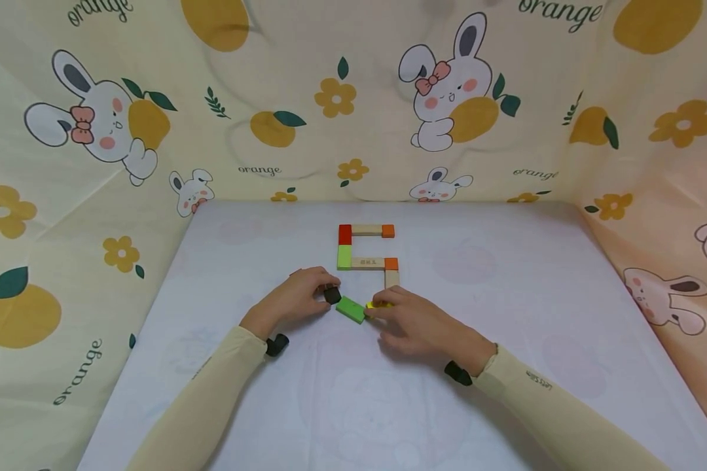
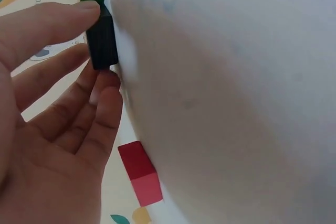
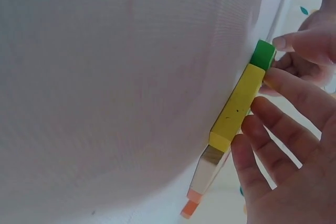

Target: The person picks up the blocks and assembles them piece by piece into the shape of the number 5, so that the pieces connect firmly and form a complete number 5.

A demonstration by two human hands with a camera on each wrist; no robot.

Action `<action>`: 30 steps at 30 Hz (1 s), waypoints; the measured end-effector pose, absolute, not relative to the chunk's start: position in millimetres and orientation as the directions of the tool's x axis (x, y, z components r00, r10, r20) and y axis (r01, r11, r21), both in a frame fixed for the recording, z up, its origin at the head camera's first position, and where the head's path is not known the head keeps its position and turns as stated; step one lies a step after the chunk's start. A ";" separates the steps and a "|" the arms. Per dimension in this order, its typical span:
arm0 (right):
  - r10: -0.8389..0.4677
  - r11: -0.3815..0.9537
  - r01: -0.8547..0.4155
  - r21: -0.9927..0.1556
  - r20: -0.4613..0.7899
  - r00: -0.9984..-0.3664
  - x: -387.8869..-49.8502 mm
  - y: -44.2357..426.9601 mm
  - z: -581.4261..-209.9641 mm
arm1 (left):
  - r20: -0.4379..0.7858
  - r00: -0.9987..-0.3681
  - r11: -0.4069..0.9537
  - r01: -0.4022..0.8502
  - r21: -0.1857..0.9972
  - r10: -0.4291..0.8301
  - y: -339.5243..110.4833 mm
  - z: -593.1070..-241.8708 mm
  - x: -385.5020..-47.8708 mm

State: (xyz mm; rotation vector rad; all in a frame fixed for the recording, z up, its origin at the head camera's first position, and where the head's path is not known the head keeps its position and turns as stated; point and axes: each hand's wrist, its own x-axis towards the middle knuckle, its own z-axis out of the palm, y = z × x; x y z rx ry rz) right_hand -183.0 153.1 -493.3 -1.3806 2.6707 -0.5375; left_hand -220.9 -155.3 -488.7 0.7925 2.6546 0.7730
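My left hand (image 1: pixel 297 294) pinches a black block (image 1: pixel 332 295) between thumb and fingers; in the left wrist view, the thumb lies by its joint with a green block (image 1: pixel 351 309). The green block lies at a slant, its right end against a yellow block (image 3: pixel 239 108). Fairly straight fingers of my right hand (image 1: pixel 418 320) touch the side of the yellow block, which they mostly cover in the head view. Beyond it, a plain wooden block (image 1: pixel 392 279) runs up to an orange block (image 1: pixel 391 263).
Further back, a red block (image 1: pixel 345 234), a light green block (image 1: pixel 344 257), two wooden blocks (image 1: pixel 366 230) (image 1: pixel 368 263) and another orange block (image 1: pixel 388 231) continue the shape. Another red block (image 2: pixel 140 174) lies near the left hand. A patterned cloth (image 1: pixel 306 144) stands behind the white tabletop (image 1: pixel 477 261).
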 end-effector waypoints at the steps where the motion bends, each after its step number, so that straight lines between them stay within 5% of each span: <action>1: -0.805 0.529 -0.774 -0.347 0.084 -0.588 -183.0 153.4 -493.3 | -0.098 -0.817 0.710 0.427 0.560 0.568 -156.7 -488.5 -221.5; 17: -0.809 0.516 -0.784 -0.345 0.105 -0.579 -184.0 154.3 -499.5 | -0.065 -0.919 0.754 0.277 0.596 0.388 -215.1 -487.8 -234.7; 30: -0.800 0.529 -0.769 -0.360 0.090 -0.593 -182.6 153.1 -497.8 | -0.088 -0.922 0.704 0.223 0.674 0.377 -227.9 -502.2 -239.7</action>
